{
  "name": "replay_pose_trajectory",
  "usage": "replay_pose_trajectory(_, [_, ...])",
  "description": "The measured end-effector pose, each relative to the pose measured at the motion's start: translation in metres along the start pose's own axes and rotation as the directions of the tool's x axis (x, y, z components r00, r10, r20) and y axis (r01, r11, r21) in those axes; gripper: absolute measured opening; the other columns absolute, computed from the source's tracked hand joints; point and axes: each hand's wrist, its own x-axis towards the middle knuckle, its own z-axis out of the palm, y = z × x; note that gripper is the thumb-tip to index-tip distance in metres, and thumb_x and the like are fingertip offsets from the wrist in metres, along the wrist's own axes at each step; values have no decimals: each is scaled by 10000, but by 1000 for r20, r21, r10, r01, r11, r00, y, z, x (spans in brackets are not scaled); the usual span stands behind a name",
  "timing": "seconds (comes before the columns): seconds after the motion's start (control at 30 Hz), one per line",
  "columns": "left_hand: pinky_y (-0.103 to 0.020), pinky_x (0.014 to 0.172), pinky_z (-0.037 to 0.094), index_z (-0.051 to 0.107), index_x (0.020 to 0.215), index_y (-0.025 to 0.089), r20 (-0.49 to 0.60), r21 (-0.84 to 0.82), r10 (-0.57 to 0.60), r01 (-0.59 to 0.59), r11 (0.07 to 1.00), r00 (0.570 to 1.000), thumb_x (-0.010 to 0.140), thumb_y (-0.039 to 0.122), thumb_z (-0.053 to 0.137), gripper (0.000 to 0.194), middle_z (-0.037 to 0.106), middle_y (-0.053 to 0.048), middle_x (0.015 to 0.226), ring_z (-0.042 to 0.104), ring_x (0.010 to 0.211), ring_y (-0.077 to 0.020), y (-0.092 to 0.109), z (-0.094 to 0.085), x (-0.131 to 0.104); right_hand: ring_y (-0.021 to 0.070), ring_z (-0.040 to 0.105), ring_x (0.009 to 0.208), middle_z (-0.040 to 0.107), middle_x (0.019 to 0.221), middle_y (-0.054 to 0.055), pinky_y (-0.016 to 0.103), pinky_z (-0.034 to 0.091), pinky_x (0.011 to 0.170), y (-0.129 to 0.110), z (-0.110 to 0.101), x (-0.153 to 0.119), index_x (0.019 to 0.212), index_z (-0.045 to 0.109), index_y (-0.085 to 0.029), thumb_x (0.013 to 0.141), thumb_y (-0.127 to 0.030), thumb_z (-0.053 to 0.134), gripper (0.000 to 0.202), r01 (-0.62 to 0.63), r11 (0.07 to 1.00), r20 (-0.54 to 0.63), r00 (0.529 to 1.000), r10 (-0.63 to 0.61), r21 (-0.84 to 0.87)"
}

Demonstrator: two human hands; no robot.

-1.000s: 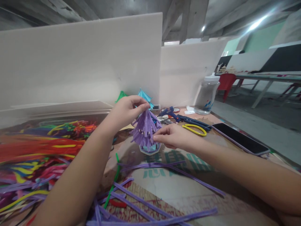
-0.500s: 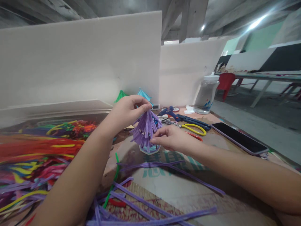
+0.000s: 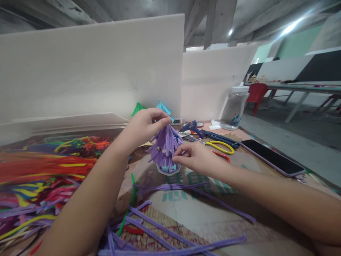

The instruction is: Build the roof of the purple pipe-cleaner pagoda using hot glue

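A small pavilion model [image 3: 168, 144] with two tiers of purple pipe-cleaner roofing stands upright on a pale blue octagonal base [image 3: 168, 172]. My left hand [image 3: 150, 122] comes over it from the left, thumb and fingers pinched on the roof's peak. At the lower tier's right side, my right hand [image 3: 193, 155] has thumb and index finger closed on the end of a purple strip; the fingertips partly hide it. Loose purple pipe cleaners [image 3: 170, 186] lie in front of the model, beside a green pipe cleaner [image 3: 133, 188].
Coloured pipe cleaners [image 3: 66, 160] pile up at left. To the right are a blue glue gun [image 3: 194, 128], yellow-and-red-handled pliers [image 3: 222, 145], a phone [image 3: 271, 156] and a water bottle [image 3: 234, 106]. Behind the model, green [image 3: 137, 107] and blue [image 3: 163, 106] roofs stand before a white board [image 3: 93, 67].
My right hand has shifted very slightly right along the lower tier's edge. The left hand keeps its pinch on the peak, and the model stays in place.
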Motion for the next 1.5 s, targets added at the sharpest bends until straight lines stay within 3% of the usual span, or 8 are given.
replay_pose_trajectory(0.3, [-254,635,423,725,850,153,-8,10,11,-11,1000,1000,892,423,548,326,681,-35,759,574,713,-159,0,1,0,82,425,484,532,534,-43,234,300,493,-6,-1,-4,751,686,-176,841,-236,661,111,16,992,-7,1000,-17,-127])
replay_pose_trajectory(0.87, [-239,596,431,737,874,163,-8,-2,-6,6,1000,1000,893,425,553,320,694,-41,789,583,728,-167,2,0,0,77,399,423,511,532,-51,236,261,414,0,-2,1,771,676,-190,826,-361,653,181,-110,992,62,992,107,53])
replay_pose_trajectory(1.03, [-248,631,430,733,867,155,-16,5,20,-20,1000,1000,897,421,554,323,696,-37,781,585,728,-162,1,0,0,87,415,459,474,507,-46,245,281,449,-7,-23,0,635,591,-191,851,-457,630,345,-11,988,126,992,31,-157])
replay_pose_trajectory(1.13, [-251,625,425,729,862,154,-12,-19,11,-11,1000,1000,897,430,559,327,683,-29,750,579,698,-154,-2,2,0,99,452,514,516,556,-28,250,318,496,-10,-36,-1,643,581,-191,886,-470,590,371,140,964,67,990,-128,-226])
replay_pose_trajectory(1.2, [-249,613,426,727,874,153,-4,-69,-10,10,998,1000,897,444,562,335,671,-24,730,577,678,-150,-4,4,1,115,497,569,595,649,-5,260,357,543,-8,-39,-4,812,674,-192,926,-427,545,291,258,925,-57,957,-284,-278])
replay_pose_trajectory(1.27, [-246,618,433,726,887,147,5,-130,-10,10,992,1000,896,457,568,348,674,-27,739,584,684,-149,-6,6,1,133,533,631,658,758,23,279,387,604,-5,-39,-6,1032,713,-205,961,-328,486,268,390,814,-125,868,-481,-430])
replay_pose_trajectory(1.37, [-240,633,437,729,898,140,11,-166,1,1,986,1000,898,459,575,354,692,-34,768,593,707,-150,-6,8,2,161,572,745,690,878,68,309,402,678,0,-37,-9,1172,697,-205,973,-187,406,353,514,528,-30,697,-716,-676])
replay_pose_trajectory(1.5, [-230,613,415,735,885,140,1,-133,26,-26,991,1000,900,453,576,351,688,-22,753,570,675,-135,-4,8,2,170,559,760,673,888,79,307,414,648,4,-35,-6,1253,643,-162,969,-122,390,382,507,336,39,594,-804,-794])
